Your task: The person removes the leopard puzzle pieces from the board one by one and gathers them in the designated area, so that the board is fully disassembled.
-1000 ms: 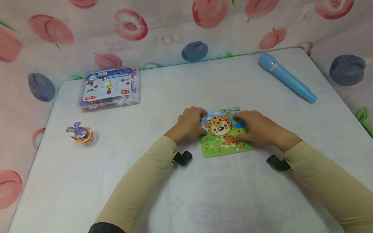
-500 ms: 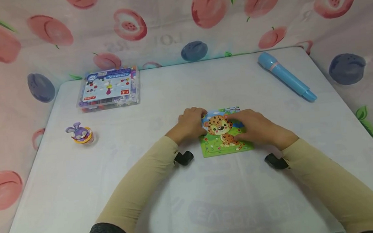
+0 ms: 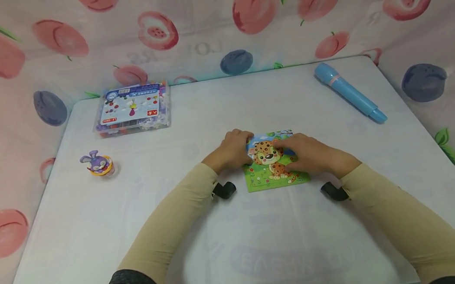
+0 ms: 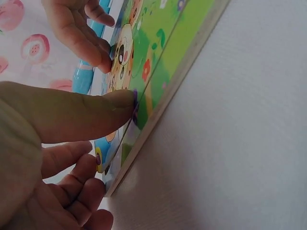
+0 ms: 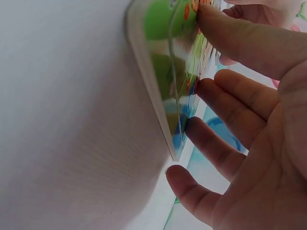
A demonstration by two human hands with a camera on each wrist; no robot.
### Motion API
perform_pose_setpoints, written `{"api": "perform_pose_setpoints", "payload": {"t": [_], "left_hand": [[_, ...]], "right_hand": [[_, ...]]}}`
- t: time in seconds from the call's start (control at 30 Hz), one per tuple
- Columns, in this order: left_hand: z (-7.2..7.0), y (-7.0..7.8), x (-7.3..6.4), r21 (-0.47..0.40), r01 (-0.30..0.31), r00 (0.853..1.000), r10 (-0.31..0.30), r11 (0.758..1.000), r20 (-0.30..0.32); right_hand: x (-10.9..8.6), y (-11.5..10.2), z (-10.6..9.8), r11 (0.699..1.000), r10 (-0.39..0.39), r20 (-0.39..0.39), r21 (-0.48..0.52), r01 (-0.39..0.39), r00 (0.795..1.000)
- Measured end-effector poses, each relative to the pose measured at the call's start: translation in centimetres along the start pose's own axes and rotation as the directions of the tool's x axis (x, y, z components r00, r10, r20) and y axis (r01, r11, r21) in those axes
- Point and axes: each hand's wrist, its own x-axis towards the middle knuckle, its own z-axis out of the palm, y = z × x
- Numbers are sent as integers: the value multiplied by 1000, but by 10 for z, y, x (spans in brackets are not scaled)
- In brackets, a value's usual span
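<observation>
A square jigsaw puzzle board (image 3: 269, 183) with a spotted leopard cub on green and blue lies flat on the white table. My left hand (image 3: 233, 151) holds its left side. In the left wrist view the thumb (image 4: 120, 103) presses on the picture near the frame, while the other fingers curl at the corner. My right hand (image 3: 310, 153) is spread over the right part. In the right wrist view its thumb (image 5: 213, 17) and extended fingertips touch the picture, with the little finger (image 5: 184, 179) off the corner. The right hand hides part of the picture's right side.
A clear plastic box (image 3: 131, 108) with a printed label and colourful small pieces stands at the back left. In front of it is a purple rabbit toy (image 3: 97, 163) on a yellow ring. A light blue microphone-shaped stick (image 3: 349, 92) lies at the back right. Fruit-print cloth (image 3: 197, 31) hangs behind.
My right hand has slid a little leftward over the puzzle, its index finger now at the leopard's ear. The left hand and the puzzle stay nearly still.
</observation>
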Motion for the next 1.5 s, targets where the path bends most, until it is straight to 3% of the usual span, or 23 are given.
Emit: {"api": "perform_pose_setpoints", "payload": {"t": [0.3,0.57,0.87,1.13,1.37,1.5], "left_hand": [[0,-3,0,-42,-27,1000,27,999,11],[1,-7,-1,-43,-88,996,88,995,2],[-2,-11,-2,56,-137,989,139,989,-40],[-4,-20,-3,85,-156,985,162,984,-66],[-16,-33,-18,61,-174,977,180,983,-119],[-26,-47,-29,35,-154,978,157,988,-137]], "right_hand": [[0,0,-1,1000,-5,5,31,5,1000],[0,1,-1,1000,5,7,29,-5,1000],[0,0,-1,1000,13,17,25,-14,1000],[2,2,1,999,-2,14,32,2,1000],[2,0,2,1000,12,16,24,-12,1000],[1,1,1,1000,25,20,10,-25,999]]}}
